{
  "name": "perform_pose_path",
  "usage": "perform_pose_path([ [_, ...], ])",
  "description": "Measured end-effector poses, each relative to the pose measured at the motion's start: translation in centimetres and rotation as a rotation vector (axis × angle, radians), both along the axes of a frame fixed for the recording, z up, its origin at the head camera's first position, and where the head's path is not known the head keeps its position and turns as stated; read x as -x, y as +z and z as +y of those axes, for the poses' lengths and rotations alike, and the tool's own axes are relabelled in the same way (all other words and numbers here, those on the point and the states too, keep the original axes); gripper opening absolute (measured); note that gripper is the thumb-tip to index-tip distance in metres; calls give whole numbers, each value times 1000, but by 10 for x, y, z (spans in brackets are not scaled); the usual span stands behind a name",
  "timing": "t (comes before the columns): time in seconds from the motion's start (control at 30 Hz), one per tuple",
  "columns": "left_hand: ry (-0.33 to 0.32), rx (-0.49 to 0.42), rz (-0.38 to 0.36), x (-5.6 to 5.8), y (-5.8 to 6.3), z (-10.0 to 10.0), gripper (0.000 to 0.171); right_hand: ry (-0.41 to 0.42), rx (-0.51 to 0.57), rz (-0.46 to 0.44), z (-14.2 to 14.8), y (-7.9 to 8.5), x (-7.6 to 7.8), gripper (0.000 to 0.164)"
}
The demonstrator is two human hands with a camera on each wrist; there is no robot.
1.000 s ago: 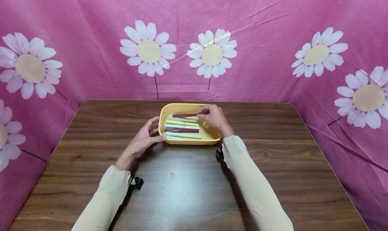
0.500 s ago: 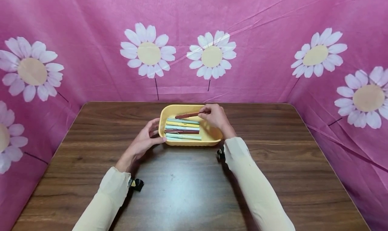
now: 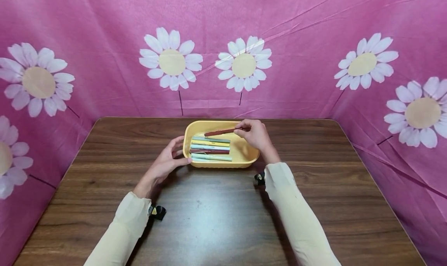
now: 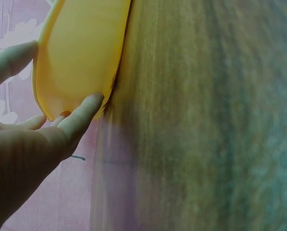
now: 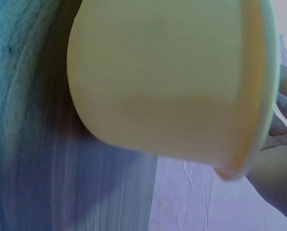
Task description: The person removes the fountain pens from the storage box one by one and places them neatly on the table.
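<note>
Pinches the red-brown pen (image 3: 219, 133) near its right end with closed fingers (image 3: 241, 133) of right hand (image 3: 257, 136) — points it leftward over yellow tray (image 3: 223, 164), aslant to pen row (image 3: 211, 147) — grips tray's left end in left hand (image 3: 165, 160).

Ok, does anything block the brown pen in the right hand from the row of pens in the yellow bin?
Nothing visible. In the head view the brown pen, held by the right hand, is in or over the yellow bin, just beyond the row of pens, with no wall or object between.
</note>
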State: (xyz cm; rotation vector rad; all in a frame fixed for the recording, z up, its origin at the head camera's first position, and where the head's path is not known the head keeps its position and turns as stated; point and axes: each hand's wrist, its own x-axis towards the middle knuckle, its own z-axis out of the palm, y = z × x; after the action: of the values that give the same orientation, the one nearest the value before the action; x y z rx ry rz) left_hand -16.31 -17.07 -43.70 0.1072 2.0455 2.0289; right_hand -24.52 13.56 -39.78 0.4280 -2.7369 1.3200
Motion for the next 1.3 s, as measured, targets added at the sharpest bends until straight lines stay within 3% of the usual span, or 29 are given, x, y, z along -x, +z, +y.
perform_pose_path([
  [0.23,5,-8,-2,1,-2,0,87,-22,47,37,13,4,-4,11],
  [0.6,6,-19,-3,1,-4,0,87,-56,180,15,39,-1,-10,14],
  [0.93,-6,-14,16,1,-4,3,86,-82,141,21,79,11,-22,17],
  [1.3,1,-1,46,-2,-5,-3,86,-126,178,24,115,-1,-18,19],
])
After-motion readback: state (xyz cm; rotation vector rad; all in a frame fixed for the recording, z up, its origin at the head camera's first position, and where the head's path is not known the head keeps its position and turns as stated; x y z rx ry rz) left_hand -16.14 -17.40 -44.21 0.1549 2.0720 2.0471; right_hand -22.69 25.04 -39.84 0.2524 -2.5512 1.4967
